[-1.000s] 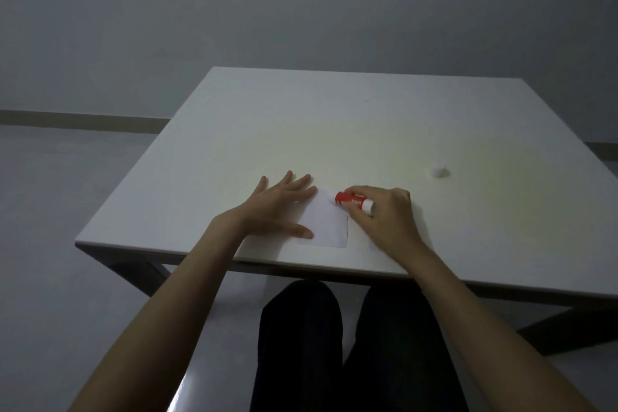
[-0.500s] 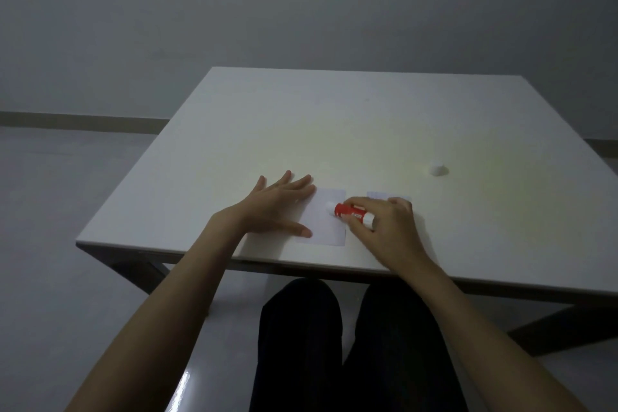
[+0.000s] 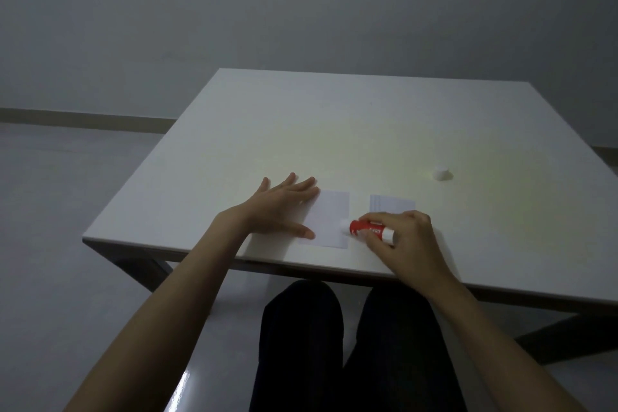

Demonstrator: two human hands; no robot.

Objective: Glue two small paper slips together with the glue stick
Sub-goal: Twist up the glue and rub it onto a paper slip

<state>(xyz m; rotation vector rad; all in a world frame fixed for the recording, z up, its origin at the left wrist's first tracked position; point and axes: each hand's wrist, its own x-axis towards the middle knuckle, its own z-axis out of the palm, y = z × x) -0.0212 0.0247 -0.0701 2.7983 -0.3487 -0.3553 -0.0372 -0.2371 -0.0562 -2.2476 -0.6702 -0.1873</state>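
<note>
A white paper slip lies flat near the table's front edge. My left hand rests flat on its left side, fingers spread, pinning it down. My right hand grips a red glue stick lying nearly sideways, its white tip touching the slip's lower right edge. A second, lined paper slip lies just right of the first, partly hidden behind my right hand.
The glue stick's white cap stands on the white table to the right, apart from the slips. The table's front edge runs just below my hands. My dark-clothed legs show under it. A grey wall stands behind.
My right hand has drawn the glue stick down the first slip's right side toward me, uncovering the lined slip behind it. My left hand has stayed in place.
</note>
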